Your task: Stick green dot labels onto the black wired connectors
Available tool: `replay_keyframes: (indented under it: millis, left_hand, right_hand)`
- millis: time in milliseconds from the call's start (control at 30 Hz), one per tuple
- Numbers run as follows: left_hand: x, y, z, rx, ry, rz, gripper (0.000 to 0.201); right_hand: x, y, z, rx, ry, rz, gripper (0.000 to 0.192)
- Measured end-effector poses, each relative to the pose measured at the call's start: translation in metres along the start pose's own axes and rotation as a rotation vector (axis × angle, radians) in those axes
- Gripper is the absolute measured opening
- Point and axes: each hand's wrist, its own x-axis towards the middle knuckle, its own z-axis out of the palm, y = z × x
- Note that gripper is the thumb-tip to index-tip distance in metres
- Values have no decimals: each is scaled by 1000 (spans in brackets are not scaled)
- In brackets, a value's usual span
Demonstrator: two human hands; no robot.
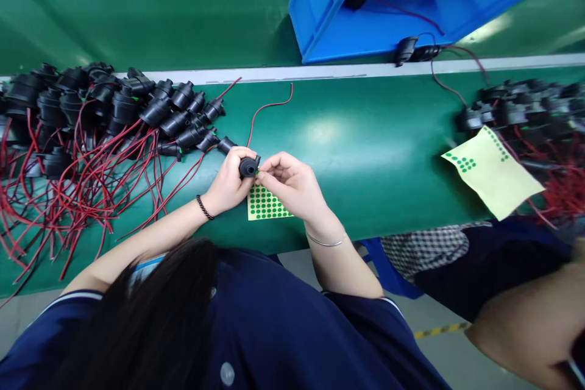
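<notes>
My left hand (231, 181) is wrapped round a small black pump (248, 167), its round end facing up toward me. A red wire (262, 108) runs out behind it across the bench. The thumb and forefinger of my right hand (292, 186) are pinched together at the pump's right side. A bit of green shows at those fingertips, apparently a round green sticker (256, 173). Under both hands lies a pale yellow sheet of green dot stickers (269, 204), partly covered by my right hand.
Many black pumps (123, 106) with tangled red wires (100, 195) are heaped at left. Another heap (525, 103) is at right, with a part-used sticker sheet (498, 177) before it. A blue crate (320, 18) stands behind the bench's pale strip (256, 73). A co-worker's arm (530, 323) is at lower right.
</notes>
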Motion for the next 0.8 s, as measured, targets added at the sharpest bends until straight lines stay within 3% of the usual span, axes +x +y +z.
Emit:
replay_keyframes:
  millis: [800]
  left_hand:
    - [-1,-2,0,34,-13,64,27]
  right_hand:
    - [4,-9,-3,-33,13,-2,21]
